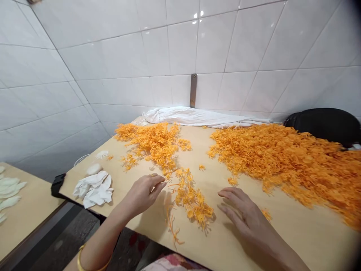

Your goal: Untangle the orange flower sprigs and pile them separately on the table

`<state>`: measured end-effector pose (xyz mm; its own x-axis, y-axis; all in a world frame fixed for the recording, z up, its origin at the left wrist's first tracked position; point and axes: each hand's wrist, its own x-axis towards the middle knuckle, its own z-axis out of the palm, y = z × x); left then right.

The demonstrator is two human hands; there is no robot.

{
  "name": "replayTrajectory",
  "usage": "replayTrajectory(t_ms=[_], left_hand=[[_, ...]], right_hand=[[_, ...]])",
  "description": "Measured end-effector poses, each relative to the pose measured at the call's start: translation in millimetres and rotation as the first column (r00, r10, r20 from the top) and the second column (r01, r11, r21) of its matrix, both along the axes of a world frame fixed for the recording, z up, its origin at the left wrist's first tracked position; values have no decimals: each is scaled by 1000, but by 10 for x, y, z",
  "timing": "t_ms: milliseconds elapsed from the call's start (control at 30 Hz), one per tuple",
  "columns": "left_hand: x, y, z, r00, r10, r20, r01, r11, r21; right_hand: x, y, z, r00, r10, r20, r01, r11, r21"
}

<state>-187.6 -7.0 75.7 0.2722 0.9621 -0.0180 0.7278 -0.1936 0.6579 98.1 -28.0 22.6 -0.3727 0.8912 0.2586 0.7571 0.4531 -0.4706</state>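
While hands flank them, orange sprigs; beige tabletop

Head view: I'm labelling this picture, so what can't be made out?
In the head view:
Orange cluster between the hands: overlapping pieces too tangled to count.
Large orange pile: cut off by the right edge.
Black object: lower part hidden behind that pile.
Pale pieces: cut off by the left edge.
Left hand and right hand: palms hidden by their own backs.
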Motion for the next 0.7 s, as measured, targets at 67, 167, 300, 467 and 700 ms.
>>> replayTrajectory(t_ms=[67,167,300,467,700], left_hand=[[96,-1,-112,999,33,-11,-32,997,72],[268,24,-315,999,12,40,-15,997,70],[470,129,-439,985,7,173,-3,1000,-20],[676,368,-421,935,52,350,87,925,-370],[773,478,-495,826,-1,563,248,899,-362]], right_hand=[[-95,-44,-1,995,104,4,-104,995,-9],[-226,-91,-80,974,205,96,-209,977,40],[-215,-122,-225,984,117,135,-132,985,113],[-163,-246,-173,987,137,81,-142,988,61],[72,-79,64,933,-114,-340,24,966,-257]])
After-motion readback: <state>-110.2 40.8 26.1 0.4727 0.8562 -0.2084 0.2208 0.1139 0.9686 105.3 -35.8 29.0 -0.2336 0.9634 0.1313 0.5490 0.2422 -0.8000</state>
